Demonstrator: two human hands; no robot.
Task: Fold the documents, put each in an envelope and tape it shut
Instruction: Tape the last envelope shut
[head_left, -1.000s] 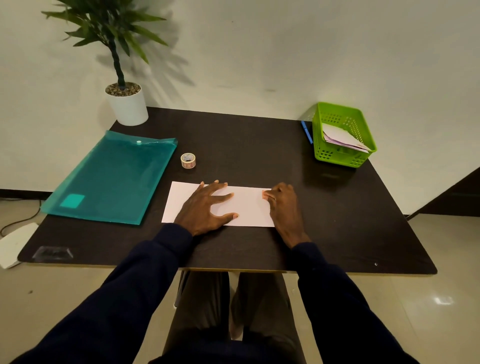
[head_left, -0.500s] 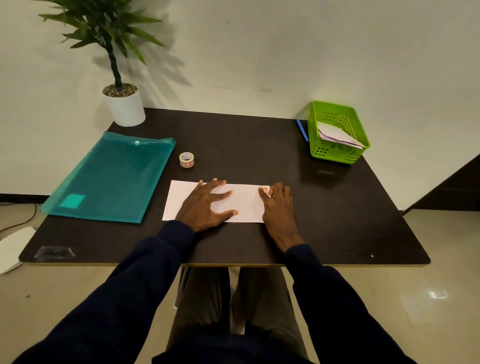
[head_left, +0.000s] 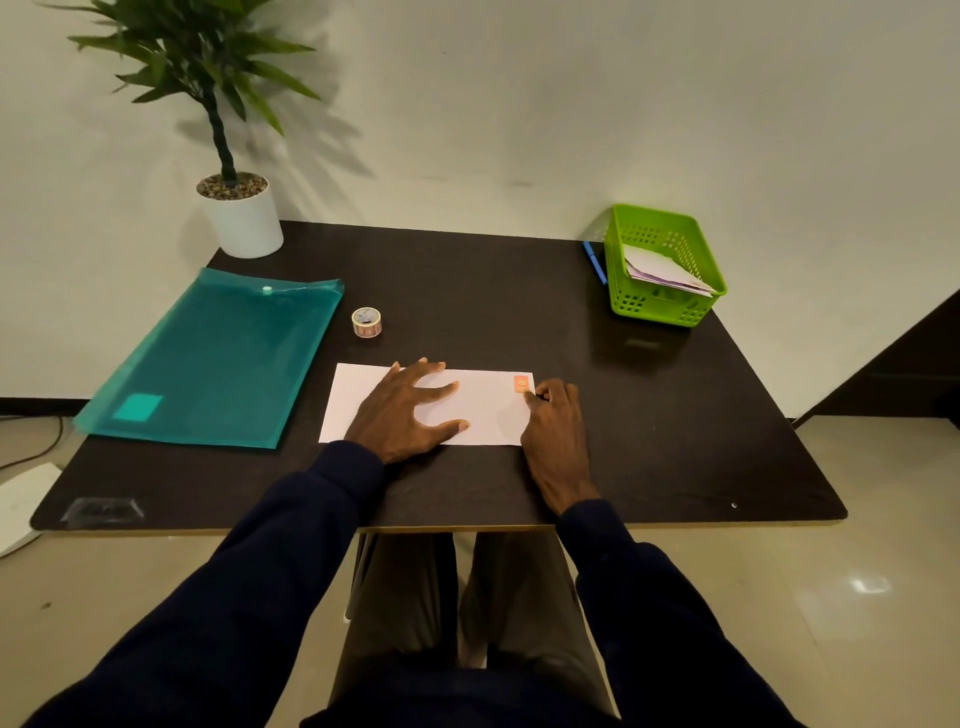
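A dark table (head_left: 675, 441) carries the work, seen from above the seated person's dark sleeves. A teal plastic folder (head_left: 218, 364) lies along the left edge, snapped closed. A potted plant (head_left: 241, 218) stands at the far left corner. At the far right corner sits a green basket (head_left: 657, 306) holding a few papers (head_left: 660, 270).

A white envelope (head_left: 488, 410) lies flat near the middle of the near edge, long side parallel to it. The left hand (head_left: 405, 415) lies palm down on the envelope's middle, fingers straight and spread, pressing it to the table. The right hand (head_left: 558, 436) rests at the envelope's right end with fingers bent, forefinger tip at the paper's edge; whether it holds anything cannot be told.

A blue pen (head_left: 595, 262) lies just left of the basket. A small tape roll (head_left: 367, 322) stands between folder and envelope. An orange piece of tape (head_left: 521, 384) sits on the envelope's far right corner, just beside the right forefinger.
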